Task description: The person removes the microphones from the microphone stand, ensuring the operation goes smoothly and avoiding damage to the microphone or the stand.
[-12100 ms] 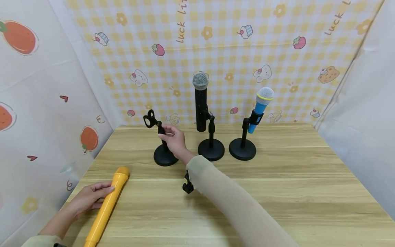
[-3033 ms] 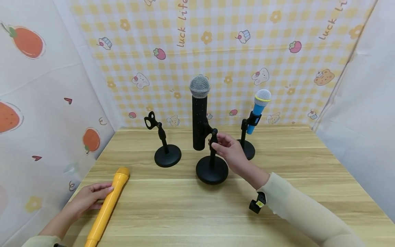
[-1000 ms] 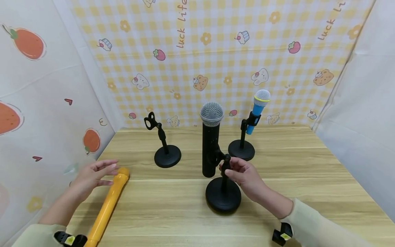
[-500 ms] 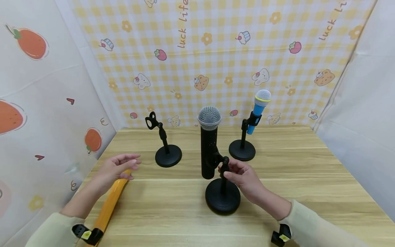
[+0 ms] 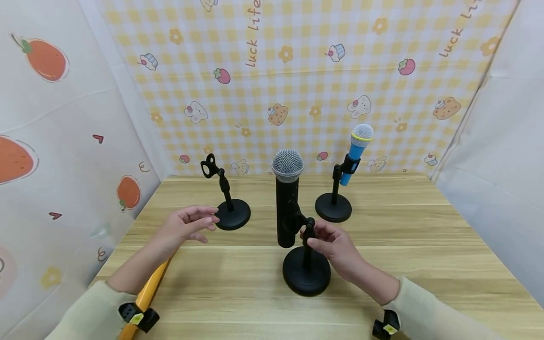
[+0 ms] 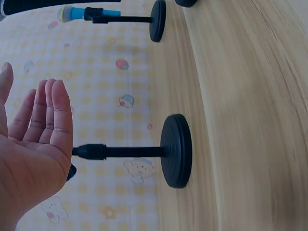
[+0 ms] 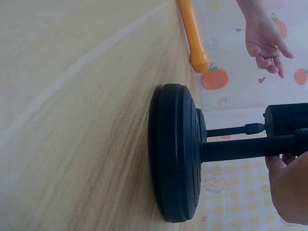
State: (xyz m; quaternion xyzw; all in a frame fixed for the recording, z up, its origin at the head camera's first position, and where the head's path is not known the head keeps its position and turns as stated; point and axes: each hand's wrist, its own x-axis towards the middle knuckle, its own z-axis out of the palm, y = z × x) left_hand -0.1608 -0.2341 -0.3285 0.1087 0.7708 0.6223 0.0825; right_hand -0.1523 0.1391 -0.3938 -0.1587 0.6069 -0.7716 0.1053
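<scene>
In the head view, my right hand [image 5: 340, 250] pinches the upright pole of a black microphone stand [image 5: 307, 274]. A black microphone [image 5: 287, 208] with a silver mesh head is clipped into that stand, upright. The stand's round base shows large in the right wrist view, at the tabletop. To the left, my left hand [image 5: 189, 226] hovers with fingers loosely extended and nothing in them. It overlaps the edge of a bare black microphone stand [image 5: 232, 215]. Partly hidden under the left forearm lies a yellow microphone [image 5: 148, 290], whose head shows in the right wrist view.
A blue microphone [image 5: 357, 150] with a yellow ring leans in its black stand [image 5: 333, 208] at the back right. The wooden table [image 5: 403, 226] is bordered by a checked cloth [image 5: 289, 85] behind and pale cloths on both sides.
My right hand, on the bare stand at first, later gripped the black microphone's stand and brought it forward and slightly right. My left hand let go of the yellow microphone and moved rightward.
</scene>
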